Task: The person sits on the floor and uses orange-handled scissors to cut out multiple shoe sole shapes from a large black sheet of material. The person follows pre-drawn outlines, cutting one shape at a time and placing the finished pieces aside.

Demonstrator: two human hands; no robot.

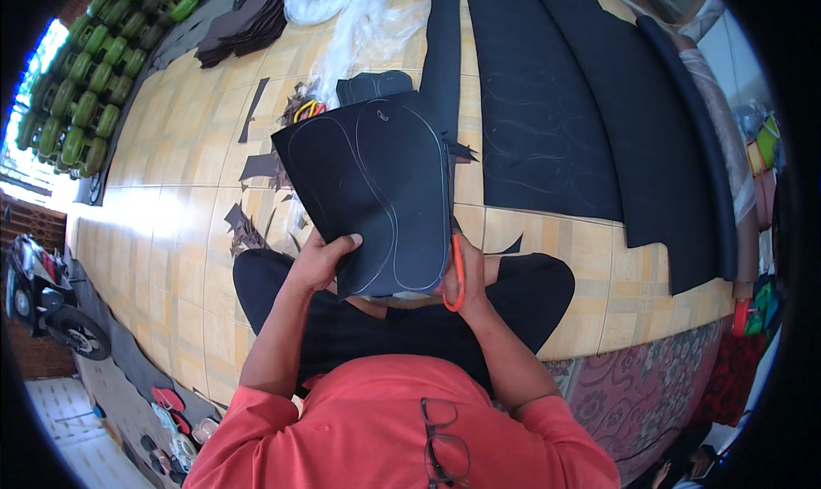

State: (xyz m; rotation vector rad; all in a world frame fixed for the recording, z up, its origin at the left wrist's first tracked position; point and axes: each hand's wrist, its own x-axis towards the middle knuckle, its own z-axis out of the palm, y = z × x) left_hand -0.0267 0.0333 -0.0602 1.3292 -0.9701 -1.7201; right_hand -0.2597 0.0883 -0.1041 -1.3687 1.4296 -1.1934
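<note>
So the black sheet (368, 189) is held up over the person's lap (351, 339), long axis running away from the body, far end leaning a bit left. The pale curvy outlines (419, 202) on it run roughly the same way. The left hand (316, 263) has the lower-left edge gripped, thumb (349, 243) on top, the other fingers mostly hidden. The right hand (473, 277) is wrapped around the orange-handled scissors (461, 271) right at the lower-right edge, so it's the one nearer the fuller outline; the sheet lies ahead and to the left of those fingers. Blades are out of sight, so can't tell if they're apart. Brands or labels? Nothing legible on the sheet, just a tiny pale mark (383, 115) near the far end. Beyond that: a small dark piece (374, 84), scraps (261, 165) on the tiled floor (171, 262), bigger black sheets (547, 138) off right.
</note>
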